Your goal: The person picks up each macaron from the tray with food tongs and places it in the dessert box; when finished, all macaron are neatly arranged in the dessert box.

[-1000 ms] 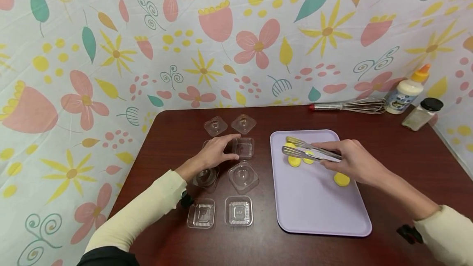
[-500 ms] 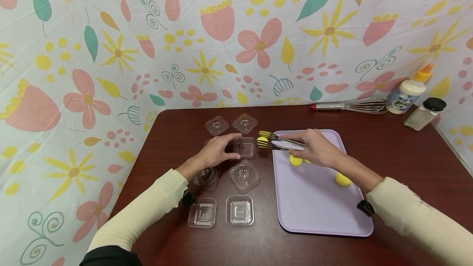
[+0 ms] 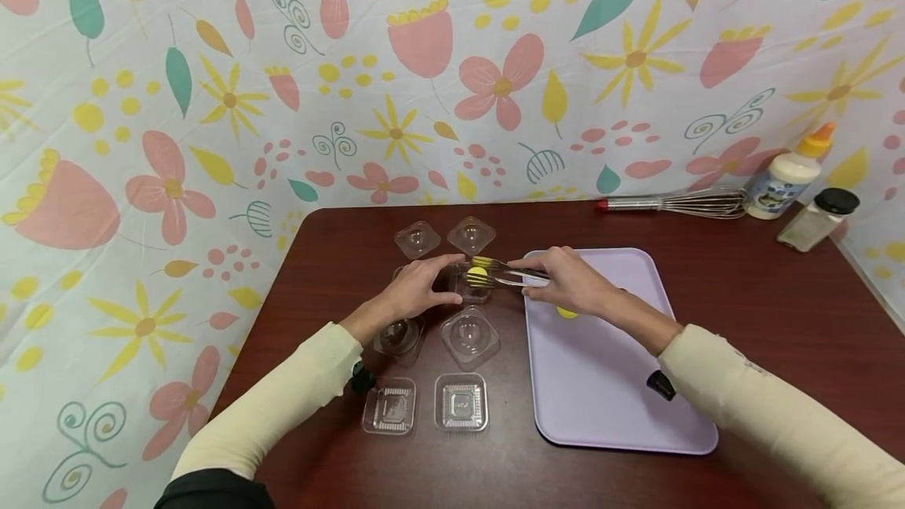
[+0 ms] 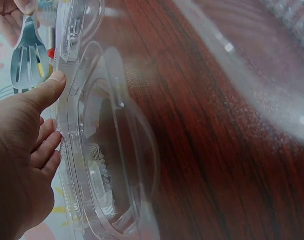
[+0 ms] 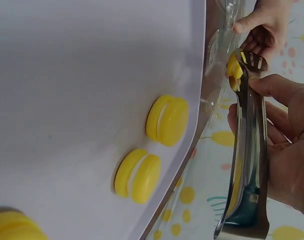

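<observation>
My right hand [image 3: 573, 277] holds metal tongs [image 5: 251, 150] with slotted ends. Between those ends sits a yellow macaron [image 3: 477, 276], over a small clear plastic container [image 3: 484, 295]. My left hand [image 3: 410, 289] grips this container's left end, index finger along the back edge and thumb at the front. On the lilac tray [image 3: 615, 399], the right wrist view shows more yellow macarons with pale filling: one near the tray's edge [image 5: 166, 120], a second macaron [image 5: 138, 175] beside it and a third macaron [image 5: 14, 227] partly cut off. My right arm hides most of them in the head view.
Several clear containers stand left of the tray, with domed lids [image 3: 470, 336] and square bases [image 3: 461, 403]. Along the back right lie a whisk [image 3: 679, 203], a white bottle with an orange tip [image 3: 783, 181] and a jar with a black lid [image 3: 816, 220]. A floral cloth [image 3: 438, 85] hangs behind.
My right hand has carried the macaron in the tongs leftward from the tray to over the clear container. My left hand stays where it was.
</observation>
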Demonstrator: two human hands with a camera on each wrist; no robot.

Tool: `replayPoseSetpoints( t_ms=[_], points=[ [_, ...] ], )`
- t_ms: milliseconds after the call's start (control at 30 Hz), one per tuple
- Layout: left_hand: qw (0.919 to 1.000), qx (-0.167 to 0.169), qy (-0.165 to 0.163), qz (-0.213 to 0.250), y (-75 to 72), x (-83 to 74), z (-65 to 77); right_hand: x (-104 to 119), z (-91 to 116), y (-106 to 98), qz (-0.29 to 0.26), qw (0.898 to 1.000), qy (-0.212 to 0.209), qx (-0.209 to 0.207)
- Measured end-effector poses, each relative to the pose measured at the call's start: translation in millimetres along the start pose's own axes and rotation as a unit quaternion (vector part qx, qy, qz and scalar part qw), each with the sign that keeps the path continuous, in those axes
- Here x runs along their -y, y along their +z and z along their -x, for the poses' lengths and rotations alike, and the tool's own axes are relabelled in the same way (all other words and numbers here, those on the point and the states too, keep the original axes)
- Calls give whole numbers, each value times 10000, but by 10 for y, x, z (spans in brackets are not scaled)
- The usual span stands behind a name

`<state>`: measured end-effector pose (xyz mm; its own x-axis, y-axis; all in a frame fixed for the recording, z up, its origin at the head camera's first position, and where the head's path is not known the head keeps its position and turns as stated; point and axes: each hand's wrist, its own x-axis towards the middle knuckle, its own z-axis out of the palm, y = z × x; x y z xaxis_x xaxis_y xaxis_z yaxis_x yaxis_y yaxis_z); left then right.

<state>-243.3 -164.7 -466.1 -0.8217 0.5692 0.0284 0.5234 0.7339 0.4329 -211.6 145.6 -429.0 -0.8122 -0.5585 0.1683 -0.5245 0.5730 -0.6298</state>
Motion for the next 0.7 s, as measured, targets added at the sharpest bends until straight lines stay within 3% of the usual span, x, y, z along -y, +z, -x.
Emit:
replayPoseSetpoints(
  t_ms=[700],
  points=[
    [9999, -48, 68, -63, -4, -10, -3, 185, -196, 71, 253, 9986, 360, 280]
  ],
)
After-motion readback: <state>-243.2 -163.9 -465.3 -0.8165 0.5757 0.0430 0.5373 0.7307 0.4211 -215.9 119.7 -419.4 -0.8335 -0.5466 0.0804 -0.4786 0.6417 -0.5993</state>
